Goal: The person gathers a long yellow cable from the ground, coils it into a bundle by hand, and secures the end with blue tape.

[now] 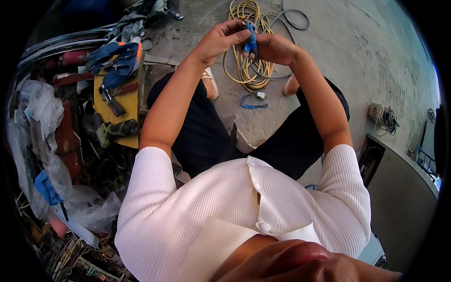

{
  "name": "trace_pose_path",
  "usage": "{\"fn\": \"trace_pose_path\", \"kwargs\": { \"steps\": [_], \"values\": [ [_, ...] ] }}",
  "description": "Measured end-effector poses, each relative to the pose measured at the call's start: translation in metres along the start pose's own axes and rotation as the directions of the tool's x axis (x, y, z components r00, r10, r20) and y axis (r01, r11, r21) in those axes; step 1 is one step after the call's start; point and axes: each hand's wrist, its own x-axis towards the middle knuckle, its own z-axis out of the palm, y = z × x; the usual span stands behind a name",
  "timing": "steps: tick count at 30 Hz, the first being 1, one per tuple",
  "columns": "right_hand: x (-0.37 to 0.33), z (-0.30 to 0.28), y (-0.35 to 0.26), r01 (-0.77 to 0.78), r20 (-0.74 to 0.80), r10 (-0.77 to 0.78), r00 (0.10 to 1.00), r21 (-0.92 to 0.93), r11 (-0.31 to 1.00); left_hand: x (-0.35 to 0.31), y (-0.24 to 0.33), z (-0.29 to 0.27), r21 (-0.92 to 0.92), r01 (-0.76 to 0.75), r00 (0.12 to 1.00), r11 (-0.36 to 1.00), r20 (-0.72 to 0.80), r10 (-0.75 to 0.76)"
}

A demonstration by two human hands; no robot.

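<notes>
The left hand [220,41] is closed on the upper part of a blue piece [251,42], thumb toward the near side and fingers bent around. The right hand [277,48] grips the same piece from the right; its fingertips show at the lower end. The gap between fingers on each hand is only the width of the piece. The piece is held upright, in front of the person and in line with the hose coil [244,77], which lies on the floor [336,61] between the feet. Near the coil are a small white block [261,95] and a blue strip [253,105]. To the left, a yellow board [131,105] carries blue gloves [120,68], pliers [112,101] and a green-and-black drill [115,131]. Farther left is a clear plastic bag [44,108], crumpled; its contents cannot be made out. A blue cloth [46,188] rests against the plastic. To the right, a grey cabinet [399,197] has a dark opening in its side; the parts inside are too dark to identify. Beyond it sits a cable bundle [389,120].
</notes>
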Motion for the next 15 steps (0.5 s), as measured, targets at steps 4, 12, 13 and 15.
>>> {"fn": "trace_pose_path", "kwargs": {
  "steps": [4, 12, 13, 15],
  "values": [
    [-0.003, 0.005, 0.001, -0.022, 0.026, 0.022, 0.999, 0.012, 1.0, -0.001, -0.001, -0.004, -0.031, 0.044, 0.995, 0.999, 0.086, -0.041],
    [0.003, -0.004, 0.018, -0.016, 0.256, -0.054, 0.965, 0.265, 0.964, -0.001, 0.001, -0.002, -0.02, 0.08, 0.978, 0.997, 0.194, -0.074],
    [0.003, -0.003, 0.018, 0.002, 0.235, -0.07, 0.969, 0.276, 0.961, 0.0, 0.0, -0.003, -0.018, 0.061, 0.978, 0.998, 0.203, -0.056],
    [0.005, -0.003, 0.02, 0.04, 0.196, -0.092, 0.976, 0.254, 0.966, -0.003, 0.001, -0.001, -0.016, 0.061, 0.981, 0.998, 0.185, -0.057]
  ]
}}
